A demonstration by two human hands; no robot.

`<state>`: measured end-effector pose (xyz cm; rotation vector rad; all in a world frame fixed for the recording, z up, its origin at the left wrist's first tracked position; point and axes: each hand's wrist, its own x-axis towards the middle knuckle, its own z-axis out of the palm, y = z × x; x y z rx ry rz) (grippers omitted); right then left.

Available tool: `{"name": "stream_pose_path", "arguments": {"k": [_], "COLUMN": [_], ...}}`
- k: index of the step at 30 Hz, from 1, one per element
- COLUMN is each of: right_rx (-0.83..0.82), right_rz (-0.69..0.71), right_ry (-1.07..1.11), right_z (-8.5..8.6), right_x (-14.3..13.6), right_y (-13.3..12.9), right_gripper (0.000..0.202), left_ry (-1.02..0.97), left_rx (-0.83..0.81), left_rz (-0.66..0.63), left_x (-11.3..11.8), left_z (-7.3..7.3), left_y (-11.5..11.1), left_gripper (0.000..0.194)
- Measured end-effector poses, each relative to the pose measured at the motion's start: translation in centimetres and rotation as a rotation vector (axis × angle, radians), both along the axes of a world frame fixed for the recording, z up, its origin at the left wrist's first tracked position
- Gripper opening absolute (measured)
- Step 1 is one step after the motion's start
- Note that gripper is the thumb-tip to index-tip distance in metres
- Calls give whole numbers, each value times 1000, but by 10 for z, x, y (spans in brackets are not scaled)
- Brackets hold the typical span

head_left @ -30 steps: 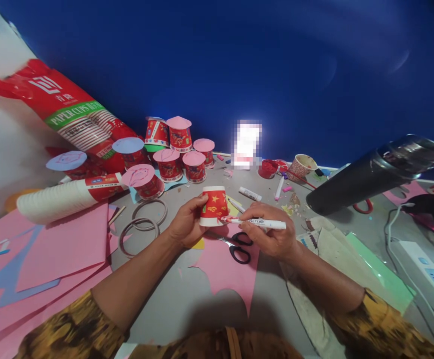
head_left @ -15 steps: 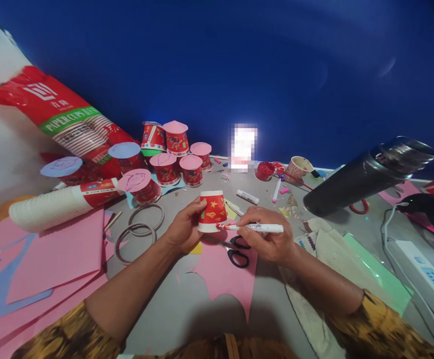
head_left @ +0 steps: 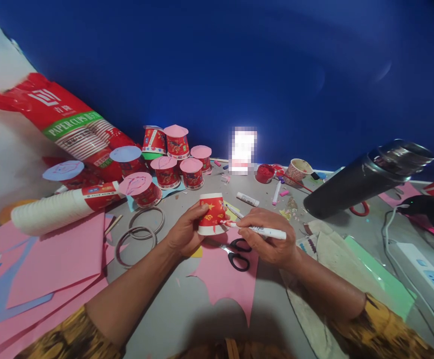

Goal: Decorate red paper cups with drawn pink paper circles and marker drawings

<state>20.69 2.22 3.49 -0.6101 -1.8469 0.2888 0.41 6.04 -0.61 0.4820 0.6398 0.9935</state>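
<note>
My left hand (head_left: pixel 187 228) grips a red paper cup (head_left: pixel 212 212) upside down, its white rim at the bottom and gold star patterns on its side. Closed around a white acrylic marker (head_left: pixel 268 232) is my right hand (head_left: pixel 271 239). The marker's red tip is at the cup's lower right side, close to red strokes near the white rim. Below the cup lie black-handled scissors (head_left: pixel 238 261) on a cut sheet of pink paper (head_left: pixel 230 286). Another white marker (head_left: pixel 247 199) rests on the table beyond the right hand.
Upturned cups with paper discs (head_left: pixel 165 172) are grouped at the back left, near a stack of cups (head_left: pixel 52 214) and grey rings (head_left: pixel 136 242). A dark flask (head_left: pixel 355 184) leans at the right, by a cloth (head_left: pixel 327 269) and power strip (head_left: pixel 432 276). A pixelated bright rectangle (head_left: pixel 243 149) stands at the back.
The marker and my right hand have shifted slightly right, and the marker slants more. A red stroke now shows more clearly above the cup's rim. The whole view has moved slightly.
</note>
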Motion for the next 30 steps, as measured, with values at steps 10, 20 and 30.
{"name": "stream_pose_path", "arguments": {"k": [10, 20, 30], "right_rx": [40, 61, 105], "right_rz": [32, 23, -56], "right_ry": [-34, -70, -73], "right_z": [-3, 0, 1], "right_x": [-3, -2, -1], "right_y": [-2, -3, -2], "right_gripper": [15, 16, 14], "left_ry": [-12, -42, -49], "left_rx": [-40, -72, -109], "left_rz": [34, 22, 46], "left_x": [2, 1, 1], "left_z": [4, 2, 4], "left_y": [-1, 0, 0], "left_gripper": [34, 30, 30]}}
